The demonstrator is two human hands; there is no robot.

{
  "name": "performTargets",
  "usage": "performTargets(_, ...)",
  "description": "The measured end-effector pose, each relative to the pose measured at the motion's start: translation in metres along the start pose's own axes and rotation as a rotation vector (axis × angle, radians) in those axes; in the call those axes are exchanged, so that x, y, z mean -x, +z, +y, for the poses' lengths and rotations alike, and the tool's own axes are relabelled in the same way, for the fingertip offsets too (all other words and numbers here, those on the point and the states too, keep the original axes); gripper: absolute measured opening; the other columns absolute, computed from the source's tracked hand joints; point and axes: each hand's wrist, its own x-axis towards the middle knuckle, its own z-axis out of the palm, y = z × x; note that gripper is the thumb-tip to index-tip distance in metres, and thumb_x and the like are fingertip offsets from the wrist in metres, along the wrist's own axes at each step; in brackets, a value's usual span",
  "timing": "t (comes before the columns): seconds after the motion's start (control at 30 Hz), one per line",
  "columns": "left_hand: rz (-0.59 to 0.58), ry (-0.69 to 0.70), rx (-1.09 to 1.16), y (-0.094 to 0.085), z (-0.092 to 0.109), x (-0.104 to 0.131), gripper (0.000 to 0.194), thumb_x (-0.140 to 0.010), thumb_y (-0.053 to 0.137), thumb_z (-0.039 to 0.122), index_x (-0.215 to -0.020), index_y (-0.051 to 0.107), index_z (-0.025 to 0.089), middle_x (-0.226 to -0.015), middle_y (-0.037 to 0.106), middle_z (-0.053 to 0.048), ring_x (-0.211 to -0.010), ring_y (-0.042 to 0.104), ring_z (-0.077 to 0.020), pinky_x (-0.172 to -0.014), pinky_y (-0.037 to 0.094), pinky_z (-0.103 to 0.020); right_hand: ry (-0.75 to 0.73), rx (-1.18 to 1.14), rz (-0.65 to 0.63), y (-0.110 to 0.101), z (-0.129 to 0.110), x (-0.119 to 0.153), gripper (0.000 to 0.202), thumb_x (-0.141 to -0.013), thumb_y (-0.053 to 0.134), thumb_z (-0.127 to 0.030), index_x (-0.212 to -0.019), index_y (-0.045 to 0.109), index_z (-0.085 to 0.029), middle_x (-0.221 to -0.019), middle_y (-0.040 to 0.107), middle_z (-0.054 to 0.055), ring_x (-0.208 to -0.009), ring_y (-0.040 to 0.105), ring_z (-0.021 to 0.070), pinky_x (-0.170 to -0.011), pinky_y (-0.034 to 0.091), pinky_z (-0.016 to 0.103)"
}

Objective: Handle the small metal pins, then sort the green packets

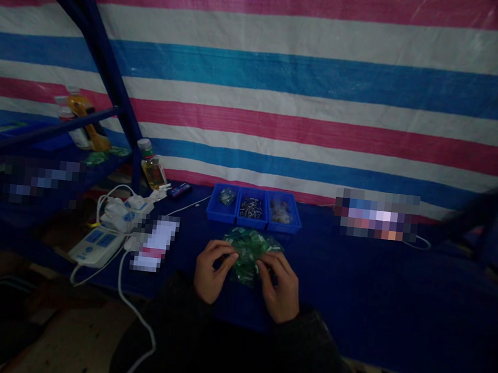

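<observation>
A crinkled clear plastic bag with green contents (pixel 248 252) lies on the blue table in front of me. My left hand (pixel 213 270) pinches its left side between thumb and fingers. On the opposite side, my right hand (pixel 279 284) grips the bag the same way. What exactly the green pieces are is too dim to tell. Just behind the bag stand three joined blue bins: the left bin (pixel 219 212) has a small clear bag in it, the middle bin (pixel 252 221) has many small metal screw-like parts, and the right bin (pixel 284 227) has a plastic bag of small pieces.
To the left are power strips (pixel 96 247) with plugs and white cables, a blurred-out phone-like object (pixel 156 245) and a bottle (pixel 152 167). A blue metal frame post (pixel 126 126) rises there. A blurred-out object (pixel 377 216) is at the back right. Striped sheeting (pixel 309 80) hangs behind.
</observation>
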Motion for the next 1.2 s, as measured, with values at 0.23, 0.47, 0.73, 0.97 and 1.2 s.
performTargets(0.23,0.036,-0.099,0.074,0.004,-0.003,0.004,0.013,-0.090,0.072,0.028,-0.096,0.072,0.017,-0.095,0.075,-0.006,-0.084,0.072,-0.0193,-0.078,0.055,-0.028,0.096,-0.069,0.047,0.006,0.006,0.005,0.018,-0.098,0.058,-0.025,-0.116,0.060,-0.021,-0.088,0.072,0.004,-0.073,0.071,0.0182,-0.069,0.059,0.029)
performTargets(0.47,-0.049,-0.060,0.048,0.000,-0.004,0.004,0.019,-0.096,0.063,0.024,-0.104,0.080,0.022,-0.102,0.077,-0.008,-0.098,0.072,-0.0226,-0.089,0.055,-0.033,0.052,-0.025,0.009,-0.002,0.002,0.004,0.022,-0.101,0.050,-0.024,-0.111,0.070,-0.021,-0.079,0.073,0.003,-0.064,0.070,0.0179,-0.065,0.058,0.030)
performTargets(0.73,-0.031,-0.052,0.059,-0.001,-0.002,0.002,0.013,-0.091,0.069,0.025,-0.097,0.080,0.020,-0.095,0.075,-0.008,-0.089,0.071,-0.0221,-0.077,0.055,-0.030,0.036,-0.026,0.059,-0.002,0.001,0.002,0.016,-0.099,0.057,-0.023,-0.104,0.072,-0.022,-0.093,0.076,0.006,-0.080,0.073,0.0203,-0.071,0.059,0.031)
performTargets(0.97,-0.025,0.006,0.002,-0.001,0.006,0.000,0.013,-0.092,0.067,0.027,-0.084,0.073,0.018,-0.088,0.071,-0.007,-0.087,0.066,-0.0217,-0.077,0.051,-0.030,0.009,-0.023,0.069,-0.002,-0.004,-0.002,0.015,-0.098,0.060,-0.026,-0.087,0.068,-0.020,-0.085,0.070,0.007,-0.077,0.068,0.0203,-0.069,0.056,0.032)
performTargets(1.2,-0.031,-0.108,0.043,0.000,0.004,0.004,0.016,-0.092,0.067,0.031,-0.088,0.073,0.018,-0.062,0.065,0.001,-0.059,0.062,-0.0153,-0.063,0.048,-0.025,0.073,-0.045,0.032,0.000,-0.002,0.005,0.012,-0.097,0.061,-0.028,-0.094,0.070,-0.021,-0.077,0.074,0.003,-0.063,0.068,0.0174,-0.062,0.055,0.029)
